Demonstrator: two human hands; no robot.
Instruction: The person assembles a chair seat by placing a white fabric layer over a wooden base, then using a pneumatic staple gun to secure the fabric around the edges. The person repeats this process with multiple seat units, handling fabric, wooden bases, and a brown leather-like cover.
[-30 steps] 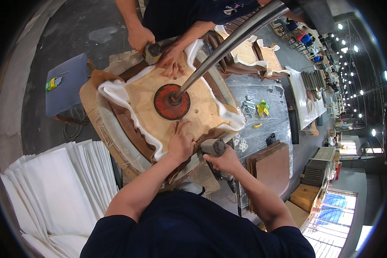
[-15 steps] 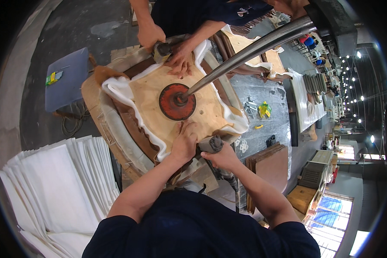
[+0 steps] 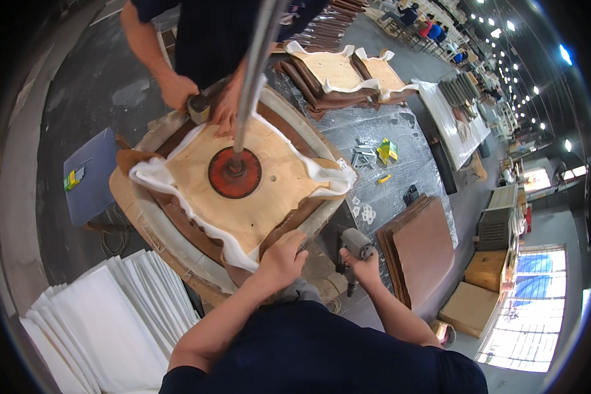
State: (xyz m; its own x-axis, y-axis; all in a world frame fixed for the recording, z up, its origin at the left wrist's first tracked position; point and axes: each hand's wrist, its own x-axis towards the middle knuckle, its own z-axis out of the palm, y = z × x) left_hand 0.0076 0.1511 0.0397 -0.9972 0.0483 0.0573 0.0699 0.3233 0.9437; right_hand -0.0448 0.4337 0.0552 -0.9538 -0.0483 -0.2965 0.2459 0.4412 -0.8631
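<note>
My right hand (image 3: 365, 268) grips a grey staple gun (image 3: 357, 243), held off to the right of the padded seat. At the seat's near corner my left hand (image 3: 281, 261) is closed on the edge of the brown cover (image 3: 294, 222); its fingertips are partly hidden. The plywood panel (image 3: 269, 154) lies face up with white padding (image 3: 200, 226) showing around its edges. A red round press disc (image 3: 218, 176) on a metal rod (image 3: 248, 85) bears on the panel. Across from me, a co-worker's hand (image 3: 226, 111) rests at the far edge, their other hand holding a similar tool (image 3: 197, 105).
A plastic-covered table (image 3: 400, 141) at right carries padded panels (image 3: 335, 71), staple strips (image 3: 363, 156) and a yellow-green box (image 3: 387, 151). Brown sheets (image 3: 421, 246) are stacked near my right arm. White padding sheets (image 3: 105, 322) stand at lower left, below a blue-grey stool (image 3: 90, 176).
My left hand has come off the panel to the near corner's cover edge. My right hand has drawn the staple gun away to the right. The view has shifted, and the seat appears turned.
</note>
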